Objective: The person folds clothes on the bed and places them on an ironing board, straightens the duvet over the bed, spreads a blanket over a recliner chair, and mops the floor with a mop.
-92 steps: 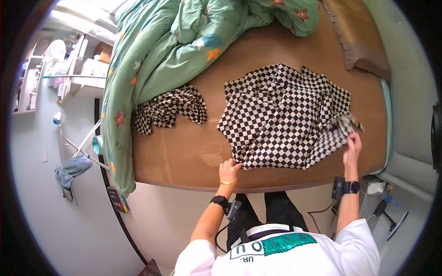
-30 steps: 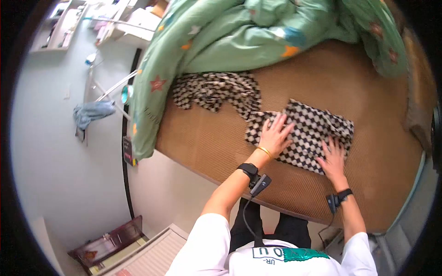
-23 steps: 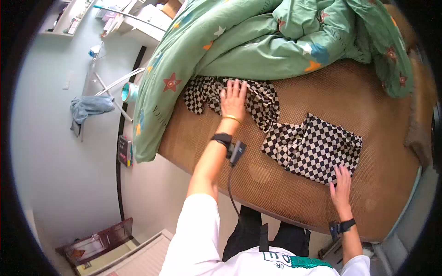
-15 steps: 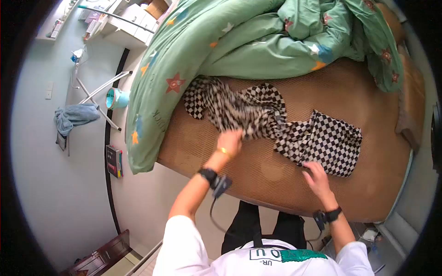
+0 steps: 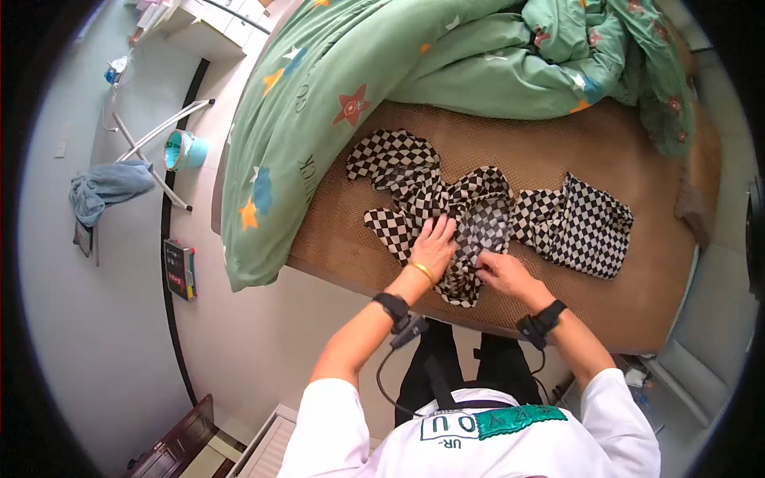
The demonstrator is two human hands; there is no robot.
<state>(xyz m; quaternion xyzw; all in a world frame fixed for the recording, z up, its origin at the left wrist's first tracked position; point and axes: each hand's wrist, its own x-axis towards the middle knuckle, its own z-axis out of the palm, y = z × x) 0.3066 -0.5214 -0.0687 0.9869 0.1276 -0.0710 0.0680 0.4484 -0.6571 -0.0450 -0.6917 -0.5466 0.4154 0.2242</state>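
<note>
A black-and-white checkered garment (image 5: 410, 183) lies crumpled on the brown mat of the bed, its lower end reaching towards the near edge. My left hand (image 5: 434, 247) rests on the lower middle of this garment, fingers stretched out over the cloth. Just to its right, my right hand (image 5: 506, 273) pinches the garment's right side between thumb and fingers. A second checkered piece (image 5: 594, 231), folded into a rough square, lies to the right, its loose left part touching or nearly touching the crumpled garment.
A green star-print quilt (image 5: 470, 80) is heaped over the far and left sides of the bed mat (image 5: 335, 259). On the floor to the left stand a bucket (image 5: 191, 151), a metal rack with jeans (image 5: 111, 187), and a dark box (image 5: 179, 269).
The crumpled garment has been spread and drawn nearer to me. My right hand has left the folded piece and moved left onto the garment; my left hand now lies flatter on it.
</note>
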